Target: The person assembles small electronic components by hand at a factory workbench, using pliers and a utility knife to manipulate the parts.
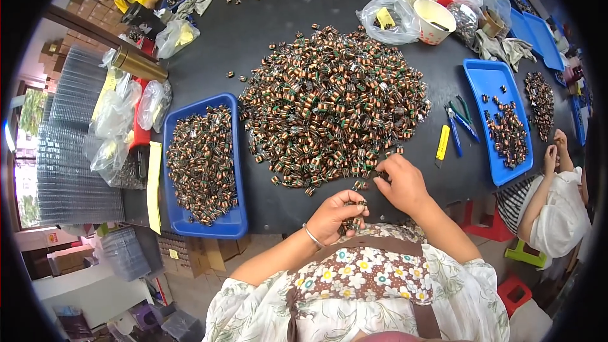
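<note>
A large heap of small copper-wound coils (335, 101) with dark and green parts covers the middle of the black table. My left hand (334, 216) is closed around several of these coils at the table's near edge; some poke out between the thumb and fingers. At the heap's near right side, my right hand (404, 183) bends its fingers down to the tabletop. Its thumb and fingertips are pinched together beside a few loose coils, and what they grip is mostly hidden. A loose coil (360, 185) lies between the two hands.
Left of the heap, a blue tray (237, 215) holds many coils. To the right lie a yellow cutter (443, 144), pliers (465, 120) and another blue tray (472, 76) with fewer coils. Bags and tubs (434, 22) stand behind. Co-workers sit far left and at right.
</note>
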Demonstrator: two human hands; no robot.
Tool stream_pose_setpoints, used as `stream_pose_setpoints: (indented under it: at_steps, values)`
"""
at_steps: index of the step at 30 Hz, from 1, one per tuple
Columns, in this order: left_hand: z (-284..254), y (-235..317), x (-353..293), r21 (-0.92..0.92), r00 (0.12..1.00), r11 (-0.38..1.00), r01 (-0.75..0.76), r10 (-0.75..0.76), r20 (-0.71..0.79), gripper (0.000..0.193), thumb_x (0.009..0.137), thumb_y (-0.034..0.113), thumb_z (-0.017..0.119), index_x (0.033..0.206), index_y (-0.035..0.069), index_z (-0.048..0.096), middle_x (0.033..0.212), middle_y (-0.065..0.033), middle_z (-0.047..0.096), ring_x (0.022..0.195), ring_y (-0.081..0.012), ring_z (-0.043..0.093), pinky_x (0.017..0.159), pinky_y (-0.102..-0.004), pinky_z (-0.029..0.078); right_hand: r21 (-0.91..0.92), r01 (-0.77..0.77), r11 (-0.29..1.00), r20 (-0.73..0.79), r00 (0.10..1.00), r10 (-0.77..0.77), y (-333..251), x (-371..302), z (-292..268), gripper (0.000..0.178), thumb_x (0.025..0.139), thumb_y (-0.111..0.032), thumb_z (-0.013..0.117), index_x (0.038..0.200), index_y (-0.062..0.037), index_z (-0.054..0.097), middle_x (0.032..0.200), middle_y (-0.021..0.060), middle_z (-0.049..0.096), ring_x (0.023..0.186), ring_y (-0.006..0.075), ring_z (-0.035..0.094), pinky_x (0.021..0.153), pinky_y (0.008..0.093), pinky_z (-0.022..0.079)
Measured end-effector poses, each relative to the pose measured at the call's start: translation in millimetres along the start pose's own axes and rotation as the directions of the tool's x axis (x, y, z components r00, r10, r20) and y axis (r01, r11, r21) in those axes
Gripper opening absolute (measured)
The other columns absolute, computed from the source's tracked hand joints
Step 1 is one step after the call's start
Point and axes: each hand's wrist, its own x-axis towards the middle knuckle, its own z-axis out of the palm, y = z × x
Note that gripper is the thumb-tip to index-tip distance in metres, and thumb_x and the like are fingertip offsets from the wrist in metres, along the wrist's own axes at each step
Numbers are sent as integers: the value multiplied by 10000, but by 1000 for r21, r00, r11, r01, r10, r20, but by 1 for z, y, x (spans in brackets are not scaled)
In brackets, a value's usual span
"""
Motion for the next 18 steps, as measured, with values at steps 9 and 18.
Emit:
stream_pose_setpoints:
  at_steps: [9,18]
  values:
    - [3,-2,-1,19,994,997,-72,73,-77,105,868,80,561,954,74,500,822,-76,603,640,-157,620,404,-213,418,616,-234,753,257,962,89,-7,-15,-12,203,753,-16,646,955,-6,632,848,73,593,712,111,598,630,235,492]
    - [11,0,-3,95,992,993,-66,76,-104,138,868,91,570,982,70,496,829,-52,596,644,-118,595,421,-196,399,618,-48,785,205,973,-102,-19,-16,-12,187,734,-36,681,919,-15,666,790,68,618,702,149,606,626,253,472]
